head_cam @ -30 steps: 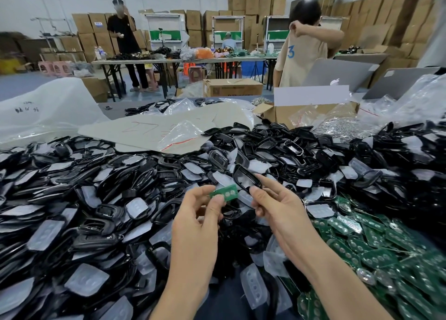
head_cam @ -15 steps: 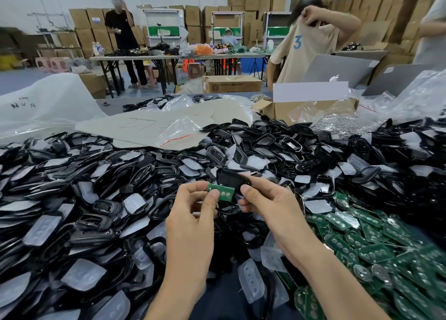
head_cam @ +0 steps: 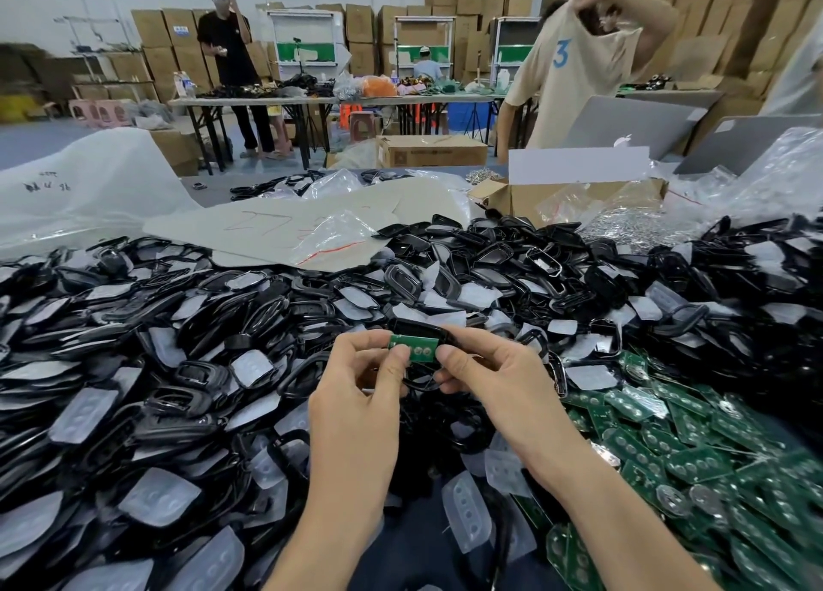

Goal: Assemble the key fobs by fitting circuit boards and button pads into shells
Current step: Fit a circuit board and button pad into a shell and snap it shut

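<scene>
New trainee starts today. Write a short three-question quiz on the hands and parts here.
1. True or false: the left hand pinches a clear button pad.
2. The loose green boards are piled: A) left of the hands, B) right of the hands, C) inside the cardboard box.
3. Fill in: the right hand holds a black ____ behind the green circuit board.
Key: 1 false, it pinches the circuit board; 2 B; 3 shell.
</scene>
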`<state>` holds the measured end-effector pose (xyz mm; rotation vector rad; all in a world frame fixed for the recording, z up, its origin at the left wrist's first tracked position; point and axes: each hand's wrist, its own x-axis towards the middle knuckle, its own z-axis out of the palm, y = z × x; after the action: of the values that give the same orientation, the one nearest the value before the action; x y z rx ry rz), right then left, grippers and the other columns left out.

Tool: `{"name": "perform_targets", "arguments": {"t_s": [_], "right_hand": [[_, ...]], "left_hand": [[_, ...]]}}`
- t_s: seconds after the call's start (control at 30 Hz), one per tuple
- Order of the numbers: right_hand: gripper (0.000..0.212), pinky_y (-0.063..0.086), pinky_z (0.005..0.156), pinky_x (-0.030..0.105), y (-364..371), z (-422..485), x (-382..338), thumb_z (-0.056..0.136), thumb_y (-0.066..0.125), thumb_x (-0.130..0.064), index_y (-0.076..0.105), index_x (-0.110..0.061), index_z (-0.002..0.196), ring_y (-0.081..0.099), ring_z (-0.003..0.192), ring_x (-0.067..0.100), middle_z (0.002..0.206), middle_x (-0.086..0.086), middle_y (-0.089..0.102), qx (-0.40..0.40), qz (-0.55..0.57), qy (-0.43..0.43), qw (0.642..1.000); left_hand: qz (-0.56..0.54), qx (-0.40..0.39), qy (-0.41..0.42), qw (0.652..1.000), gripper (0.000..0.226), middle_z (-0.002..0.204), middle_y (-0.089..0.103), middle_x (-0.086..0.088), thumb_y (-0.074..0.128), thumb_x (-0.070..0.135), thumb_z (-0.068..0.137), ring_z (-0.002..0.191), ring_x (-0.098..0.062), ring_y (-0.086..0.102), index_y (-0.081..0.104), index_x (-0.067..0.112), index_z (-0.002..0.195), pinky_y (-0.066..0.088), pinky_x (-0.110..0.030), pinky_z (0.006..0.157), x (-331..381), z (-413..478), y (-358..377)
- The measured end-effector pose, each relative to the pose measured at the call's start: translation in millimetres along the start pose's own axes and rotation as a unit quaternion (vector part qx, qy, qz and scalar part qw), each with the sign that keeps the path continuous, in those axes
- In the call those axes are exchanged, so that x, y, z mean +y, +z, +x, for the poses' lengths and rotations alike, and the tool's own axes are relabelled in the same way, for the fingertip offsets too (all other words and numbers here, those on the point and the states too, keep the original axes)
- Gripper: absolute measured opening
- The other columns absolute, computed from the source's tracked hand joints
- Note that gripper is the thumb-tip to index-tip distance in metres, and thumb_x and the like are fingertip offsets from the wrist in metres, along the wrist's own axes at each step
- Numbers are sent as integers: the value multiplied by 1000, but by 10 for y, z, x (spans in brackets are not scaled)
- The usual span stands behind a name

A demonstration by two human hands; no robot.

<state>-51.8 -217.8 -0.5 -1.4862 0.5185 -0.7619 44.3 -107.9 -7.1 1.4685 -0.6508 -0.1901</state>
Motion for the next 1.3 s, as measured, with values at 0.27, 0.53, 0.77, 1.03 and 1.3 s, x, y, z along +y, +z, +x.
{"name": "perform_targets", "arguments": {"t_s": [0.27, 0.53, 0.77, 1.03, 1.3], "right_hand": [[22, 53, 70, 13, 0, -20, -17, 94, 70, -12, 73, -27, 110, 72, 71, 6, 81, -2, 78, -2, -25, -3, 1000], [22, 51, 69, 9, 5, -32, -43, 94, 71, -16, 71, -35, 105, 72, 71, 3, 80, -5, 78, -3, -40, -9, 999], [22, 52, 70, 11, 11, -39, -39, 95, 70, -16, 72, -35, 106, 72, 73, 5, 80, -5, 78, -9, -56, -12, 998], [21, 56, 76, 18, 17, -35, -11, 94, 72, -17, 74, -34, 105, 74, 79, 10, 87, -5, 79, -6, -59, -12, 998], [20, 53, 70, 13, 14, -50, -17, 93, 72, -16, 75, -26, 110, 72, 72, 4, 82, -7, 78, -10, -60, -7, 998]], "left_hand": [[1, 0, -1, 1000, 20, 87, 74, 12, 67, 30, 95, 75, -13, 69, 60, 49, 92, 58, -44, 75, -11, -4, -3], [-5, 3, -2, 1000, 20, 85, 74, 10, 68, 29, 95, 72, -12, 69, 61, 47, 92, 58, -46, 77, -8, -12, -1], [2, 8, -3, 1000, 21, 80, 73, 9, 68, 28, 95, 70, -14, 68, 61, 47, 91, 58, -48, 74, -4, -13, -4], [14, 9, -4, 1000, 18, 78, 73, 8, 68, 31, 95, 73, -20, 68, 60, 46, 89, 57, -52, 75, -15, -7, -5], [25, 13, -6, 1000, 10, 81, 73, 9, 68, 32, 94, 74, -18, 69, 61, 38, 92, 56, -52, 76, -32, 4, -1]]}}
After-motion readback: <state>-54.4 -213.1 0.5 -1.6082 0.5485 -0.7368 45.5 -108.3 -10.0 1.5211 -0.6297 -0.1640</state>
